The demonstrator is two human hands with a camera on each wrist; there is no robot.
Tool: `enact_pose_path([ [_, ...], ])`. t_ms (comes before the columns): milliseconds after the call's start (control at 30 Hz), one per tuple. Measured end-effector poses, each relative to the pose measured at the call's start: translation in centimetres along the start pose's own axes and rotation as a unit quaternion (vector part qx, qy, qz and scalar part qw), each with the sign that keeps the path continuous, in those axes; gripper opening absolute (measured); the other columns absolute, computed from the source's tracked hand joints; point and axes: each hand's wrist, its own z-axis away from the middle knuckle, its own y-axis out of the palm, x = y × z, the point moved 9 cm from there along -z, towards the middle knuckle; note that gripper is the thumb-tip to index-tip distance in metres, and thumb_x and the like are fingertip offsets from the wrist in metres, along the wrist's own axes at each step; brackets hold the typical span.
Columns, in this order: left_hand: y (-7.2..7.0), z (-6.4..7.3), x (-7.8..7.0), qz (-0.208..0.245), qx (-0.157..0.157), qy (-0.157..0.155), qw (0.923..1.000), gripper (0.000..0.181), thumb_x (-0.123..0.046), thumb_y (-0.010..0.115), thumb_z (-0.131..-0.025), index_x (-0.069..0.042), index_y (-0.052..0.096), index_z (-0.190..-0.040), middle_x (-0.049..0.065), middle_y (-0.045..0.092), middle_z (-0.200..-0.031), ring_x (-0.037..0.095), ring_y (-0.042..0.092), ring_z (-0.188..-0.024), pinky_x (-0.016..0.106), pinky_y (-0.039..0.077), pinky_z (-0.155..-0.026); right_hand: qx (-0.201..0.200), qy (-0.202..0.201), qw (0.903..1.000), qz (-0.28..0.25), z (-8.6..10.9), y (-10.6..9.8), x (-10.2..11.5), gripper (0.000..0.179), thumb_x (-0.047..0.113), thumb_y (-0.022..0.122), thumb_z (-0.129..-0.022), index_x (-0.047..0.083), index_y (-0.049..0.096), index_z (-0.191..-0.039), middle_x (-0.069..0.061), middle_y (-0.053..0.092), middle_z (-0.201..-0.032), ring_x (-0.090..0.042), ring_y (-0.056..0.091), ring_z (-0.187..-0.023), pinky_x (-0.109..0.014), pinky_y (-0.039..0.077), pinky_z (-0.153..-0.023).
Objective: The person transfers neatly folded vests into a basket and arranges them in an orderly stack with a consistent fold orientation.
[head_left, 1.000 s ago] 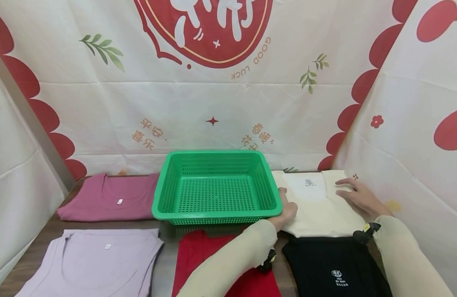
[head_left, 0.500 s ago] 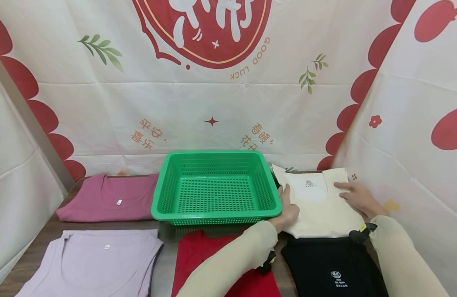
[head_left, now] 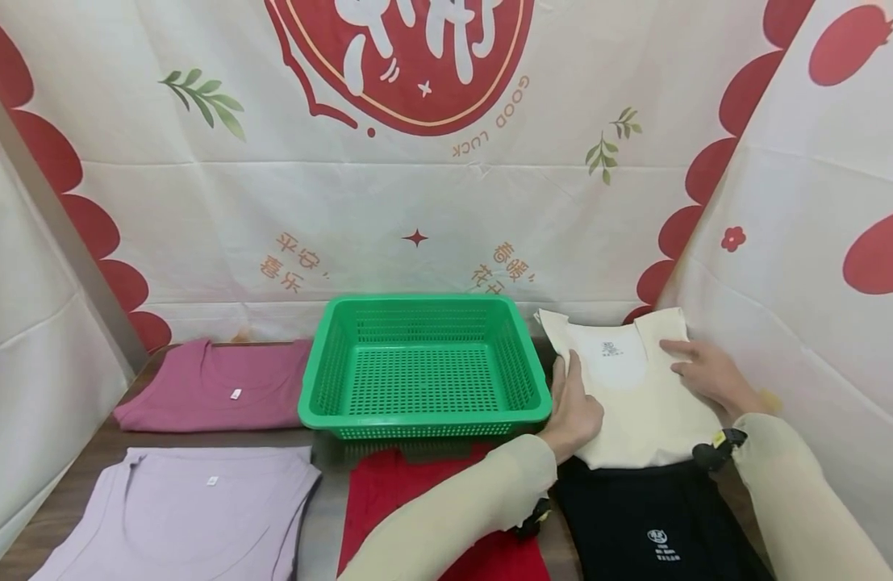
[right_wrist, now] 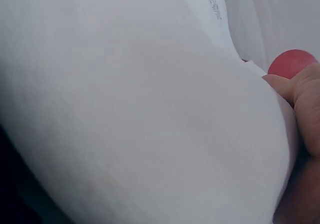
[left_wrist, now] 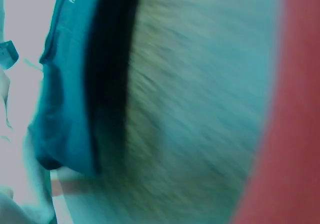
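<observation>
A folded cream shirt (head_left: 635,403) with printed lettering inside its collar is tilted up at its far edge, right of the green basket (head_left: 424,429). My left hand (head_left: 575,407) grips its left side, fingers along the edge beside the basket. On the opposite side my right hand (head_left: 711,373) pinches the shirt, thumb side on top; some fingers are hidden under the cloth. Close up in the right wrist view, the cream shirt (right_wrist: 150,108) bulges beside the right hand (right_wrist: 305,98). The near end of the shirt hangs over a folded black garment (head_left: 635,516).
Folded garments lie about the basket: a pink top (head_left: 235,395) and a lilac top (head_left: 199,516) on the left, and a red garment (head_left: 388,492) in front, partly under the left sleeve (head_left: 461,508). A printed cloth wall (head_left: 417,194) closes off the back and sides.
The cream shirt's far edge has risen off the table and shifted slightly right. Both hands have come up with it, the left moving a little right, away from the basket.
</observation>
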Motion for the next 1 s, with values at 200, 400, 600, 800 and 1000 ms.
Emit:
enact_pose_path([
  [200,-0.2,0.5,-1.6,-0.043,-0.006,-0.003,0.9991,0.087,-0.006,0.053,-0.091,-0.031,0.016,-0.166,-0.013,0.013,-0.172,0.014,0.041,-0.146,0.031,0.040,-0.114,0.000,-0.009,0.9999,-0.014,0.6,-1.6,1.0,0.061,0.019,0.049,-0.106,0.010,0.030,-0.163,-0.034,0.014,-0.167,-0.047,0.036,-0.137,-0.023,0.053,-0.079],
  [400,-0.3,0.7,-3.1,-0.090,-0.009,0.008,0.9959,0.095,-0.013,0.061,-0.085,-0.035,0.017,-0.165,-0.015,0.018,-0.170,0.024,0.058,-0.116,0.036,0.048,-0.093,-0.010,-0.011,0.9999,-0.003,1.4,-3.1,2.1,0.060,0.019,0.050,-0.106,0.012,0.032,-0.162,-0.034,0.015,-0.167,-0.045,0.039,-0.133,-0.023,0.055,-0.076],
  [600,-1.4,0.6,-4.4,-0.105,-0.012,0.019,0.9942,0.095,-0.015,0.062,-0.084,-0.037,0.017,-0.165,-0.016,0.026,-0.165,0.023,0.055,-0.081,0.031,0.044,-0.069,-0.021,-0.022,0.9995,0.011,2.1,-4.4,3.9,0.060,0.024,0.051,-0.106,0.013,0.032,-0.162,-0.034,0.020,-0.165,-0.044,0.044,-0.129,-0.026,0.057,-0.075],
  [800,-3.6,1.3,-6.9,-0.093,-0.017,0.039,0.9948,0.097,-0.015,0.064,-0.082,-0.039,0.017,-0.164,-0.016,0.032,-0.160,0.019,0.051,-0.077,0.030,0.043,-0.067,-0.048,-0.062,0.9938,0.079,2.2,-5.6,6.8,0.058,0.024,0.053,-0.105,0.009,0.038,-0.159,-0.036,0.026,-0.163,-0.051,0.033,-0.139,-0.042,0.048,-0.090],
  [1000,-6.1,1.5,-7.9,-0.073,-0.015,0.048,0.9960,0.095,-0.015,0.062,-0.084,-0.035,0.018,-0.165,-0.015,0.026,-0.167,0.016,0.048,-0.141,0.040,0.044,-0.112,-0.055,-0.092,0.9906,0.085,2.2,-6.0,9.1,0.058,0.025,0.055,-0.105,0.006,0.040,-0.158,-0.036,0.027,-0.162,-0.054,0.027,-0.145,-0.064,0.034,-0.105],
])
